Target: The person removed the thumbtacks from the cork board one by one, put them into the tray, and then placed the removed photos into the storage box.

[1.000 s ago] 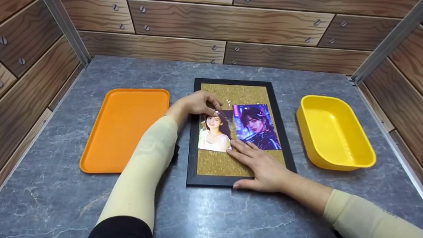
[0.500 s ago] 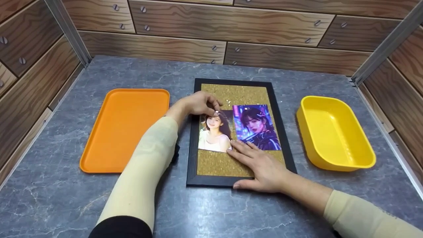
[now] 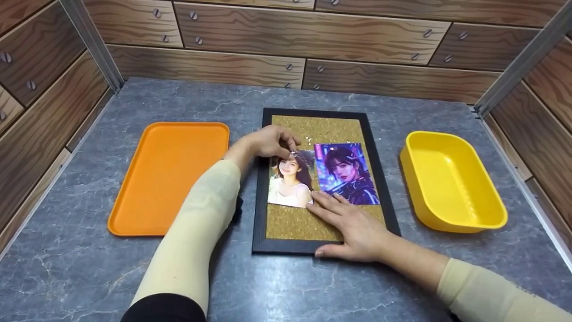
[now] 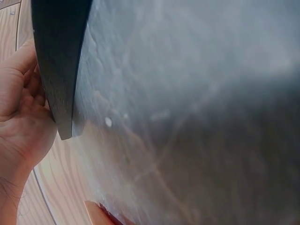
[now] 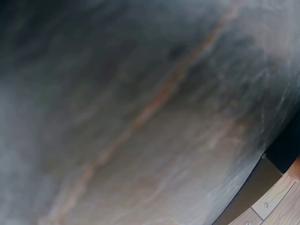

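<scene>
A black-framed cork board (image 3: 304, 223) lies on the table with two photo prints on it, side by side. At the top edge of the left photo (image 3: 288, 185), of a person in white, my left hand (image 3: 270, 141) pinches a small clear push pin (image 3: 293, 154), mostly hidden by thumb and fingers. The purple photo (image 3: 347, 174) has a shiny pin (image 3: 331, 148) near its top. My right hand (image 3: 355, 228) lies spread on the board's lower right, fingertips at the photos' lower corners, thumb on the frame. In the left wrist view, the left palm shows beside the frame's edge (image 4: 58, 70).
An orange tray (image 3: 170, 179) lies left of the board, partly behind the left forearm. To the right stands a yellow tub (image 3: 451, 188). More clear shiny bits (image 3: 309, 140) sit on the cork above the photos. Wood-patterned walls (image 3: 286, 31) enclose the grey table (image 3: 286, 290).
Both hands, the board and the photos keep their places. The whole head view has shifted down very slightly.
</scene>
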`<state>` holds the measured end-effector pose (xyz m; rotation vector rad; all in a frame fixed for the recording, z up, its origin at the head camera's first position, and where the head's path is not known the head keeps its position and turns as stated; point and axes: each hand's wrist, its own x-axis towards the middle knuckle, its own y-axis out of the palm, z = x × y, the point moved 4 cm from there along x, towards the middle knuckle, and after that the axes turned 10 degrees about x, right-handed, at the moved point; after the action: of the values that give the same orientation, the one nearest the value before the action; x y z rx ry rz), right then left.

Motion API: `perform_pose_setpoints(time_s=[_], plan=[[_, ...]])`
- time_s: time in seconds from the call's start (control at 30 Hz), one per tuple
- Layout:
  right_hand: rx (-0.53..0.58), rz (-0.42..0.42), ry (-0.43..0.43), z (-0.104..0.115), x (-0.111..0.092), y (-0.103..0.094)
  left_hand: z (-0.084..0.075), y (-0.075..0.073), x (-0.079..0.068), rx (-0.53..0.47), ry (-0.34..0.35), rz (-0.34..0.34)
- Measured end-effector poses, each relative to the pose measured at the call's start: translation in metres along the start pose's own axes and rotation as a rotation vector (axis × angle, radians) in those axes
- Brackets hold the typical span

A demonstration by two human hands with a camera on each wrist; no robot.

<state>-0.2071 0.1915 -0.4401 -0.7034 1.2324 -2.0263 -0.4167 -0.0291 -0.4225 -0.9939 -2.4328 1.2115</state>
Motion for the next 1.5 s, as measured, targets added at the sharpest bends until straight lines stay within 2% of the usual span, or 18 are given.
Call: perform_pose_setpoints(time_s=[0.83, 1.5], plan=[[-0.013, -0.022, -0.030, 0.0004, 0.0007, 0.0008, -0.0006, -0.0013, -0.0021, -0.068, 0.003, 0.003], [-0.003, -0.024, -0.034, 0.0005, 0.0003, 0.0003, -0.0021, -0.0021, -0.0031, -0.028, 0.023, 0.001]])
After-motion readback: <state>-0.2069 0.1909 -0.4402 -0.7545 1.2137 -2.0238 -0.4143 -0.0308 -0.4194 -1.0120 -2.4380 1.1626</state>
